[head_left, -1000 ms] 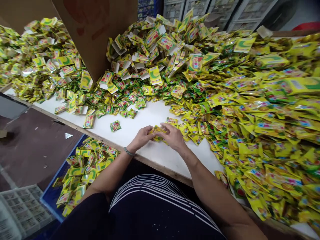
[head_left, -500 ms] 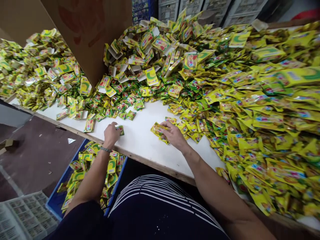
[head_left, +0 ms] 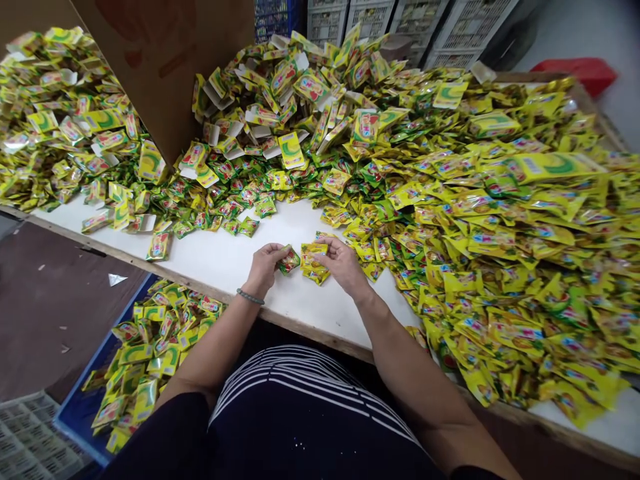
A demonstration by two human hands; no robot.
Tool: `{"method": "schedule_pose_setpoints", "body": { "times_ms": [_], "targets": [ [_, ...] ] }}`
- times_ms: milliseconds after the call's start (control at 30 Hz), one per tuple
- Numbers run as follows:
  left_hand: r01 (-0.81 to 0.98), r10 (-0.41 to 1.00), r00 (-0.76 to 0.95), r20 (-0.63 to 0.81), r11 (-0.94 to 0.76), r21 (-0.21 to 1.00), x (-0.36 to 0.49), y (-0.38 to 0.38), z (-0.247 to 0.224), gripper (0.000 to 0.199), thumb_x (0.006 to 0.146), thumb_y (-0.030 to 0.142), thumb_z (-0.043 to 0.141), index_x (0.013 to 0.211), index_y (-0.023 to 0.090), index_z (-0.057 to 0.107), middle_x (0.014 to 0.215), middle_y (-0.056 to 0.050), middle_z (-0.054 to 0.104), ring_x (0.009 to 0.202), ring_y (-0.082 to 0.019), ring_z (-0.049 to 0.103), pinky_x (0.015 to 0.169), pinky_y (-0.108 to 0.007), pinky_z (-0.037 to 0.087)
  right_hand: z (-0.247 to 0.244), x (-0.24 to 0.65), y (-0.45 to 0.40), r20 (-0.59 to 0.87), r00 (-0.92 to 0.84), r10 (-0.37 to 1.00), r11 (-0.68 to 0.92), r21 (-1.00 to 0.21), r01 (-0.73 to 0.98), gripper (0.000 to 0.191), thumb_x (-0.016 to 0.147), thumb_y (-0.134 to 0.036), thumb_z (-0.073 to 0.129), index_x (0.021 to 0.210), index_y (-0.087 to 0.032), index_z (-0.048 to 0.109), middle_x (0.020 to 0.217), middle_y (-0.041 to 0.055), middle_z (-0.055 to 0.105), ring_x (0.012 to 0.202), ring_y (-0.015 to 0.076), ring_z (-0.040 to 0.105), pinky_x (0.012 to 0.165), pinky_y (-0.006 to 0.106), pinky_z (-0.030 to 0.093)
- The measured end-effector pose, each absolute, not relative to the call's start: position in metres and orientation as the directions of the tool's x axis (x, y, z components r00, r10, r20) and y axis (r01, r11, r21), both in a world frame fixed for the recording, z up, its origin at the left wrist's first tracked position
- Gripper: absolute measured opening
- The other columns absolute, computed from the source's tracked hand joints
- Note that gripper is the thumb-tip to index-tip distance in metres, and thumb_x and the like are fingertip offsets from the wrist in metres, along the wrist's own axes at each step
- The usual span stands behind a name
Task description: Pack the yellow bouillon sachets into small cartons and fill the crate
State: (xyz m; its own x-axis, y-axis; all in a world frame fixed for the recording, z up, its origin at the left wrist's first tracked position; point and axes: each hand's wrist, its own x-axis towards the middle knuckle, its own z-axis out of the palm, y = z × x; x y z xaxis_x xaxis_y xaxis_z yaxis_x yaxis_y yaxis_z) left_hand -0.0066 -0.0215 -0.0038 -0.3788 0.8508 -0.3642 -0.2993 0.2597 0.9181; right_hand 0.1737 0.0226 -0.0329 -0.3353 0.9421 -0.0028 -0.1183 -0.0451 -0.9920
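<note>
Fingers of the left hand (head_left: 263,268) are found clamped on a green packet (head_left: 289,261), held over the white desk (head_left: 320,323). Yellow packets (head_left: 314,259) are pinched by the fingers of the right hand (head_left: 346,267), just beside the green packet. A large heap (head_left: 500,233) is borne by the desk on the right. Yellow packs (head_left: 163,360) are contained in a blue crate (head_left: 80,437), below the desk's near edge
</note>
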Motion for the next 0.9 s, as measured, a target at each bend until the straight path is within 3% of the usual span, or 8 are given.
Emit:
{"method": "schedule_pose_setpoints", "body": {
  "times_ms": [167,300,400,533,700,800,900],
  "targets": [
    [-0.285,0.851,-0.359,-0.383,0.291,0.913,0.009,-0.016,-0.005,0.049,0.046,0.047,0.093,0.064,0.014,0.062,0.055,0.003,0.057,0.048,-0.006,0.049,0.046,-0.020,0.037,-0.029,0.173,0.020,0.014,-0.374,0.927,-0.008,-0.998,-0.057,0.042,0.068,-0.038,0.078,0.104,-0.020,0.064,0.083,0.0006,0.068,0.079,0.0173,0.065,0.076,0.032,0.056],
    [-0.329,0.875,-0.187,-0.446,0.372,0.868,0.015,-0.019,0.002,0.054,0.052,0.057,0.089,0.074,0.014,0.067,0.063,0.000,0.064,0.055,-0.010,0.057,0.055,-0.023,0.047,-0.034,0.171,0.022,0.011,-0.325,0.946,0.033,-0.997,0.063,0.038,0.066,-0.033,0.078,0.099,-0.021,0.065,0.074,-0.0021,0.064,0.069,0.0158,0.061,0.069,0.031,0.053],
    [-0.353,0.899,-0.107,-0.424,0.365,0.861,0.013,-0.021,0.005,0.052,0.048,0.046,0.094,0.079,0.013,0.068,0.072,-0.001,0.068,0.063,-0.011,0.062,0.062,-0.025,0.052,-0.036,0.173,0.026,-0.027,-0.318,0.948,-0.034,-0.999,-0.017,0.042,0.065,-0.037,0.079,0.100,-0.020,0.063,0.075,-0.0016,0.065,0.070,0.0160,0.062,0.069,0.031,0.054],
    [-0.453,0.897,-0.215,-0.387,0.260,0.853,0.016,-0.021,0.002,0.041,0.054,0.028,0.092,0.080,0.015,0.063,0.073,0.001,0.067,0.065,-0.009,0.061,0.064,-0.022,0.051,-0.031,0.175,0.026,-0.060,-0.183,0.981,-0.089,-0.984,-0.152,0.048,0.062,-0.045,0.082,0.096,-0.020,0.059,0.076,-0.0010,0.065,0.070,0.0154,0.061,0.069,0.031,0.054],
    [-0.508,0.869,-0.377,-0.321,0.096,0.856,0.035,-0.020,-0.005,0.038,0.065,0.030,0.085,0.083,0.018,0.054,0.075,0.004,0.064,0.068,-0.008,0.061,0.068,-0.021,0.049,-0.026,0.165,0.019,-0.040,-0.085,0.996,-0.053,-0.988,-0.148,0.053,0.063,-0.051,0.081,0.098,-0.020,0.057,0.083,0.0014,0.066,0.072,0.0163,0.062,0.070,0.033,0.055],
    [-0.447,0.885,-0.396,-0.245,0.048,0.893,0.045,-0.020,-0.004,0.046,0.062,0.034,0.085,0.088,0.021,0.050,0.081,0.004,0.064,0.073,-0.009,0.063,0.073,-0.023,0.050,-0.026,0.160,0.018,-0.021,-0.050,0.999,-0.025,-0.997,-0.068,0.051,0.066,-0.052,0.078,0.098,-0.021,0.056,0.084,0.0025,0.066,0.073,0.0174,0.063,0.071,0.033,0.056],
    [-0.395,0.889,-0.397,-0.228,0.059,0.917,0.048,-0.017,0.001,0.052,0.056,0.032,0.086,0.088,0.022,0.046,0.081,0.005,0.062,0.073,-0.009,0.063,0.073,-0.024,0.049,-0.024,0.160,0.017,-0.019,-0.044,0.999,-0.024,-0.994,-0.110,0.050,0.071,-0.053,0.075,0.104,-0.020,0.056,0.094,0.0056,0.069,0.080,0.0186,0.067,0.076,0.033,0.058]
  ]
}}
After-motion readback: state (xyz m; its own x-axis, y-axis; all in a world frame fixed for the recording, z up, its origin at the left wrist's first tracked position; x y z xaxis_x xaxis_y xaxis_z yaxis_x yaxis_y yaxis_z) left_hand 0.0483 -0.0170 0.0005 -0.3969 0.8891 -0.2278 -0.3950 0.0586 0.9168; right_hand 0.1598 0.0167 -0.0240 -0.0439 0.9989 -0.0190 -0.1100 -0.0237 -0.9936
